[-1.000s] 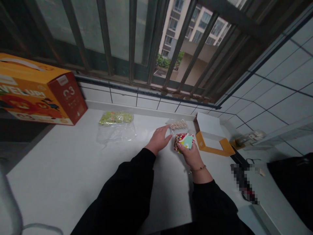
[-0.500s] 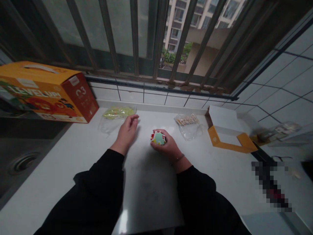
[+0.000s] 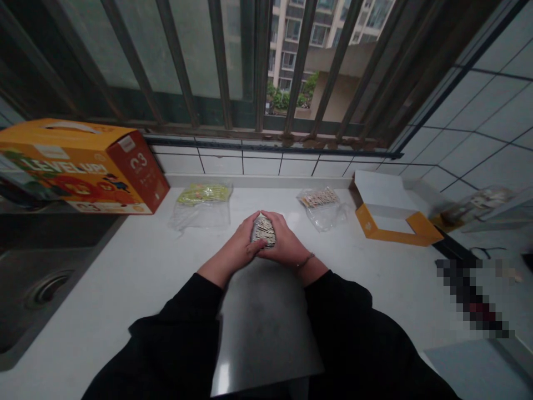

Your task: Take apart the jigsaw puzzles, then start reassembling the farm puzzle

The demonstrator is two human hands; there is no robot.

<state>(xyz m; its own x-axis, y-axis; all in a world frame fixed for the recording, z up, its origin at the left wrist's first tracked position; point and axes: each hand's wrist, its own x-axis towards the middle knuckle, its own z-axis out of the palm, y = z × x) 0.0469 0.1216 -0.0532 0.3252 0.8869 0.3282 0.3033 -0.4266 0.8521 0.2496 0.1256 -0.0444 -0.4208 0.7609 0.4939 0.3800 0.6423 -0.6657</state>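
A stack of small cardboard pieces (image 3: 265,229) is gripped between my two hands over the white counter, its many pale layered edges turned up toward me. My left hand (image 3: 241,244) closes round its left side, with the thumb across the near edge. Round the right side wraps my right hand (image 3: 285,240), its fingertips meeting the left ones at the far end. The printed faces of the pieces are hidden now.
Behind my left hand lies a clear bag with yellow-green contents (image 3: 204,194). Another clear bag with small light pieces (image 3: 320,199) is at the back right, beside an open orange-and-white box (image 3: 397,236). A large orange carton (image 3: 137,172) stands near the sink (image 3: 83,255).
My left hand has moved right from beside the yellow-green bag and closed on the stack. The stack has turned, so its edges show instead of a colourful printed face.
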